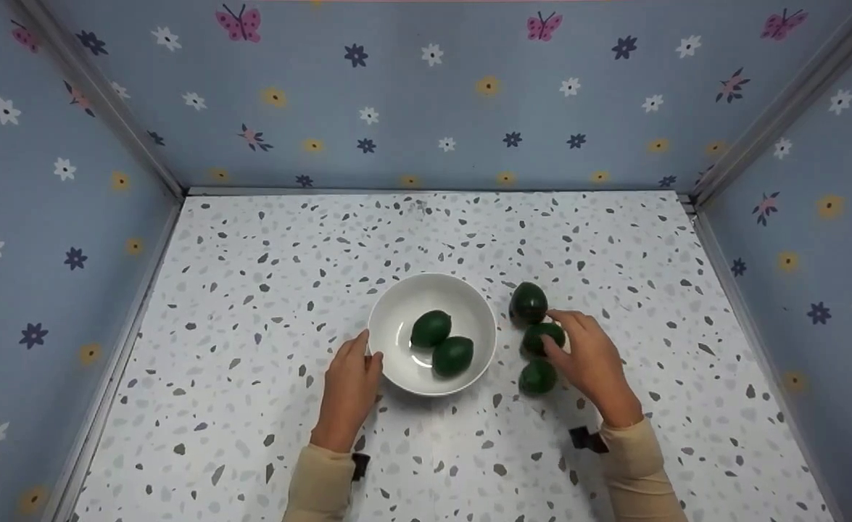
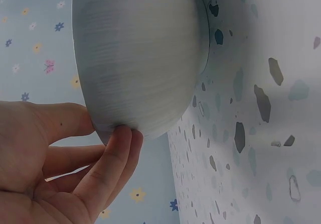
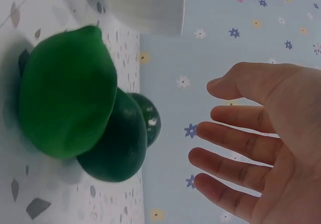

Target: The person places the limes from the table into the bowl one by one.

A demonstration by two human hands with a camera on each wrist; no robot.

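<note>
A white bowl (image 1: 433,386) stands mid-table with two green limes (image 1: 431,330) inside it. My left hand (image 1: 349,384) holds the bowl at its left rim. In the left wrist view, the thumb meets the rim and two fingertips (image 2: 122,133) lie against the outer wall. To the bowl's right, three limes sit in a row: a far one (image 1: 528,303), a middle one (image 1: 538,337) and a near one (image 1: 538,377). Over the row's right side hovers my right hand (image 1: 592,362), its fingers spread and apart from the limes in the right wrist view.
The table (image 1: 251,290) has a white speckled top. Blue flowered panels enclose it: a back wall (image 1: 433,94), a left wall (image 1: 34,290) and a right wall (image 1: 817,275). A dark strap piece (image 1: 589,439) shows at the right wrist.
</note>
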